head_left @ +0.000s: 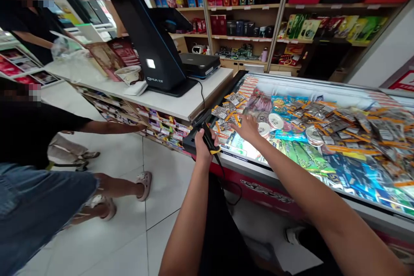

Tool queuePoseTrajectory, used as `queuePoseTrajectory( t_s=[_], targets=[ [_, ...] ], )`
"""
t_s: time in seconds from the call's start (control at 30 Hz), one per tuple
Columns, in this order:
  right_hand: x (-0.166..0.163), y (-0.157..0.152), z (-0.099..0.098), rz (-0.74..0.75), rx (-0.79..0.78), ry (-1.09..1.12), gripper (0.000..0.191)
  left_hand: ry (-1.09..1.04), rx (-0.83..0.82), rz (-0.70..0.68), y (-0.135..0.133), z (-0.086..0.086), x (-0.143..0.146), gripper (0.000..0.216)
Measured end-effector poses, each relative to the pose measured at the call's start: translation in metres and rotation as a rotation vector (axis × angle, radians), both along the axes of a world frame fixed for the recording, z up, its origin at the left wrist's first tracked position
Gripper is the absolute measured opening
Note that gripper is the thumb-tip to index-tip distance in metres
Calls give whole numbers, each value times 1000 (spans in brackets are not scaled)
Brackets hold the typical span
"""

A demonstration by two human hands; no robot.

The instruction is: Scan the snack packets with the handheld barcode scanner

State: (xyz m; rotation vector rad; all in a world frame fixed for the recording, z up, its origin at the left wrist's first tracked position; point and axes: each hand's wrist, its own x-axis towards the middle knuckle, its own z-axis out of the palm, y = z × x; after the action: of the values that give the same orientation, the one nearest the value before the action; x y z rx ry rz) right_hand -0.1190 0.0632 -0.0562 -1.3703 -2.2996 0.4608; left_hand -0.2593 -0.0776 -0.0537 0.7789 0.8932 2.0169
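My left hand (203,144) is wrapped around a black barcode scanner (190,141) with yellow trim, at the near left corner of a glass-topped freezer (246,168). A dark cable (223,171) hangs down from it. My right hand (248,128) reaches over the freezer top with its fingers spread, palm down. Beside its fingertips lie small orange-edged packets (223,112). White round tubs (276,121) sit just right of that hand. Whether the fingers touch a packet is unclear.
Many more packets (349,125) cover the freezer's right side. A checkout terminal (155,43) stands on the white counter (171,105). At left, one person (29,133) reaches toward the shelf under the counter; another person (29,30) stands behind it. Stocked shelves (242,7) line the back.
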Motion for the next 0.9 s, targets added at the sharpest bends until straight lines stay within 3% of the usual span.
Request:
queuePoseTrajectory(
  t_s=[0.13, 0.27, 0.4, 0.5, 0.7, 0.9],
  targets=[
    [-24, 5, 1, -78, -73, 21, 74, 61, -27, -36, -2, -2, 2, 35],
    [-12, 9, -3, -45, -133, 206, 73, 130, -69, -100, -2, 0, 3, 37],
    [26, 15, -2, 157, -115, 457, 67, 196, -123, -219, -2, 4, 5, 38],
    [64, 18, 8, 267, -2, 498, 69, 255, -155, -319, -1, 8, 15, 37],
    [131, 19, 37, 306, 172, 426, 65, 341, -172, -542, 10, 14, 66, 31],
    [166, 24, 37, 272, 155, 334, 66, 373, -170, -558, 17, 16, 102, 32]
  ],
)
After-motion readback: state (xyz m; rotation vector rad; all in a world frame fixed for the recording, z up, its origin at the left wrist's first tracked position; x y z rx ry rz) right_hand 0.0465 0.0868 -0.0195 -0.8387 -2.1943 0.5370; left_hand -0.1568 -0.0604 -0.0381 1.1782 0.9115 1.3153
